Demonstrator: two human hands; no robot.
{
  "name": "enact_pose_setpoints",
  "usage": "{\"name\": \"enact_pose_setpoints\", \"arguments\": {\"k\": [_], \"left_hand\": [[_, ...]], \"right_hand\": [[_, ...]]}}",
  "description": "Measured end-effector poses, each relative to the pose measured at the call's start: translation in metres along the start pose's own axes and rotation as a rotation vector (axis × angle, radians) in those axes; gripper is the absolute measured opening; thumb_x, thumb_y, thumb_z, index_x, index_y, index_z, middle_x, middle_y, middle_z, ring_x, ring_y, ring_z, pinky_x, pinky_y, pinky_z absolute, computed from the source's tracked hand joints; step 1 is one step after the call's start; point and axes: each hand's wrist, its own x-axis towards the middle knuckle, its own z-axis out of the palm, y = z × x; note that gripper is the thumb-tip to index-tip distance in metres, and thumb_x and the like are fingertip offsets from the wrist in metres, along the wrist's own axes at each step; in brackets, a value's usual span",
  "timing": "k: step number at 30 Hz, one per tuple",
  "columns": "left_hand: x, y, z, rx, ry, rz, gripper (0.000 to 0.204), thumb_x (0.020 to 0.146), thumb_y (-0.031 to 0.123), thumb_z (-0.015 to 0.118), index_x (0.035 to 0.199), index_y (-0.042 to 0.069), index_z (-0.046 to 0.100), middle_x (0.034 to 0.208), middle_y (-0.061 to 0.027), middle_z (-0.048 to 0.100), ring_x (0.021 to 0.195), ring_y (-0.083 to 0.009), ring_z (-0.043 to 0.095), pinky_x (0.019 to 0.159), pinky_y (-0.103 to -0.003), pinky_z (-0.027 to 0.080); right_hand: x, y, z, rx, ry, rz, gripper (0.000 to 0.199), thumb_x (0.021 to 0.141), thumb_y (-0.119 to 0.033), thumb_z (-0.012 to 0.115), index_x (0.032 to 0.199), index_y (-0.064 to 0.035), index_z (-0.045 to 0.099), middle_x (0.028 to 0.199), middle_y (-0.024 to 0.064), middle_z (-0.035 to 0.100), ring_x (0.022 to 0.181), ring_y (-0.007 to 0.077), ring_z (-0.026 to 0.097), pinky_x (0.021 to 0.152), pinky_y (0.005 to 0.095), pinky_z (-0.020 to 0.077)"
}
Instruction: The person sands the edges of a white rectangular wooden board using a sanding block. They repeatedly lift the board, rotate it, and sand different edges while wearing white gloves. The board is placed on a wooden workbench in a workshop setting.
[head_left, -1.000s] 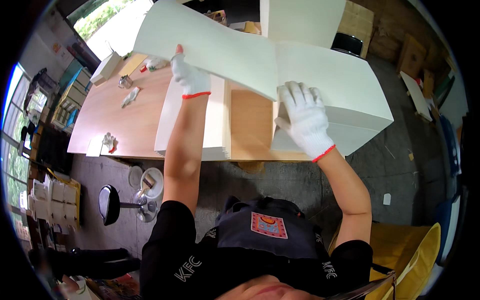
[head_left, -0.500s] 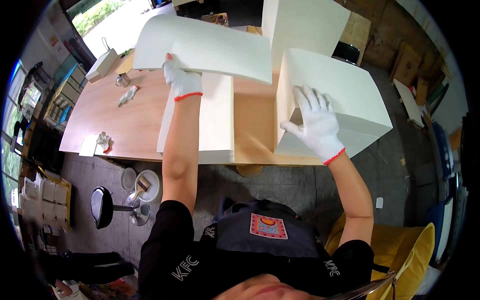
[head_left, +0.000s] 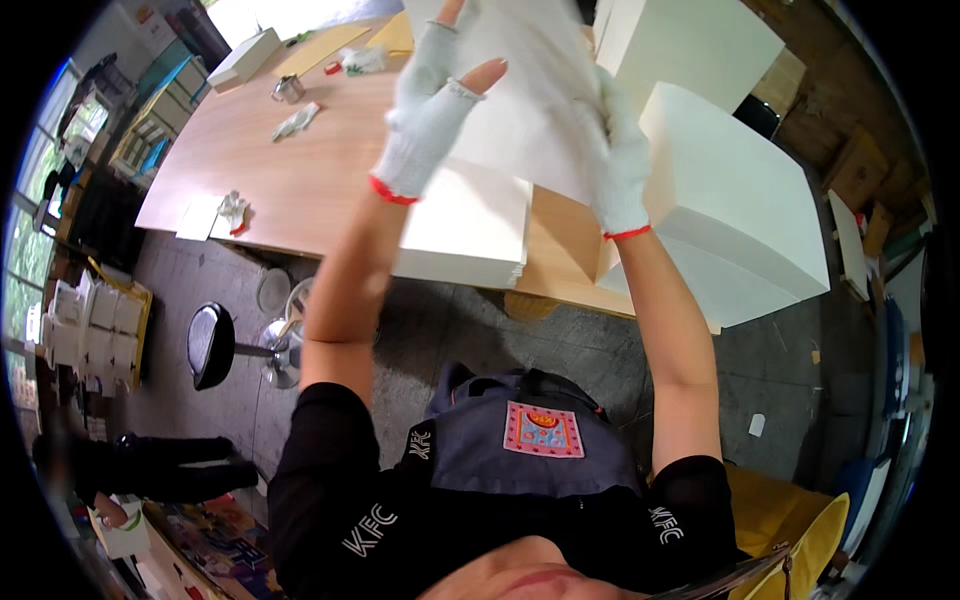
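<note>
**Sheet lifted clear of the stacks, both hands on it**

A large white sheet point(head_left: 530, 100) is held up in the air above the bench point(head_left: 300, 180), blurred and close to the camera. The left hand point(head_left: 430, 110), in a fingerless white glove with a red cuff, is at the sheet's left side with fingers spread fairly wide; whether its grip closes on the edge I cannot tell. The right hand point(head_left: 618, 160), gloved the same way, is closed on the sheet's right edge.

The step in hand looks like carrying one sheet between piles. The next move would call for a firm hold on both sides, and squaring the sheet's corners to a pile before lowering it.

Counted: one sheet in the air; one low white stack point(head_left: 470, 230) just under it on the bench; two tall white blocks, the near block point(head_left: 740, 210) and the far block point(head_left: 690, 45). Further out are one black stool point(head_left: 210, 345) on the floor and one small metal cup point(head_left: 288, 88) far across the bench.
</note>
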Motion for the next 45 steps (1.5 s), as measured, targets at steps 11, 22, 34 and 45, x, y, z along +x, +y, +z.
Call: {"name": "enact_pose_setpoints", "arguments": {"k": [11,22,34,45], "left_hand": [[-0.093,-0.107,-0.158,0.167,0.025,-0.702,0.051,0.090,0.007,0.072,0.139,0.003,0.057,0.095,-0.0030,0.065,0.082,-0.0094,0.064,0.066,-0.024,0.051],[-0.138,-0.084,-0.165,0.968,-0.538,-0.584,0.040,0.081,0.022,0.079,0.120,0.020,0.071,0.116,-0.0089,0.066,0.112,-0.0297,0.062,0.093,-0.041,0.051],[-0.151,-0.092,-0.174,1.054,-0.505,-0.406,0.031,0.074,0.025,0.086,0.100,0.012,0.074,0.097,-0.0043,0.066,0.102,-0.0300,0.063,0.082,-0.041,0.050],[-0.143,-0.093,-0.181,0.902,-0.532,-0.539,0.025,0.079,0.017,0.084,0.089,0.002,0.066,0.098,-0.0044,0.071,0.086,-0.0251,0.068,0.075,-0.038,0.051]], "right_hand": [[-0.026,0.094,0.071,0.470,-0.044,0.617,0.039,0.093,-0.014,0.065,0.129,0.0002,0.058,0.120,0.0113,0.066,0.105,0.0189,0.063,0.096,0.0318,0.0498],[-0.063,0.051,0.020,-0.726,-0.629,0.242,0.075,0.087,-0.070,0.061,0.139,-0.0161,0.056,0.097,0.0186,0.068,0.087,0.0295,0.070,0.072,0.0412,0.0534],[-0.107,0.060,0.015,-0.750,-0.739,-0.213,0.061,0.090,-0.047,0.068,0.146,-0.0263,0.054,0.086,0.0087,0.064,0.075,0.0241,0.067,0.066,0.0367,0.0545],[-0.128,0.060,0.012,-0.718,-0.558,-0.404,0.046,0.090,-0.025,0.071,0.135,-0.0214,0.064,0.083,0.0020,0.064,0.070,0.0181,0.064,0.061,0.0323,0.0526]]}}
